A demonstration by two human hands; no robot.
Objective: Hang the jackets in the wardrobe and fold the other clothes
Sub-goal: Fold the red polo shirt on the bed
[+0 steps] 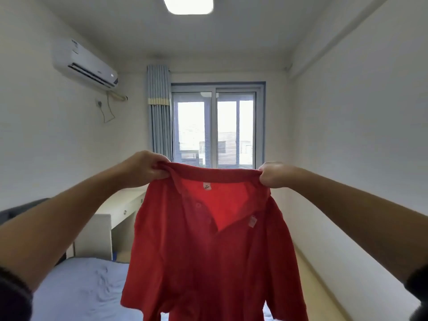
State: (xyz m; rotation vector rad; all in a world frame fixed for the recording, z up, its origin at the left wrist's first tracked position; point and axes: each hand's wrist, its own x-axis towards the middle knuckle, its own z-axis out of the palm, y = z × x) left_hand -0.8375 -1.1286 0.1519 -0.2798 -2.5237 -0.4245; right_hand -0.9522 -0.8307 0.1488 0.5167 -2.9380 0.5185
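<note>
window (pixel 196 126) behind red polo shirt (pixel 208 262)

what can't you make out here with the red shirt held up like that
All from the head view:
Red shirt: hem cut off by the bottom edge.
Bed: its right part hidden behind the shirt, so any other clothes there cannot be seen.
Neck label: print too small to read.
Left hand and right hand: fingertips buried in the shirt they grip.
Wardrobe: not in view.
</note>
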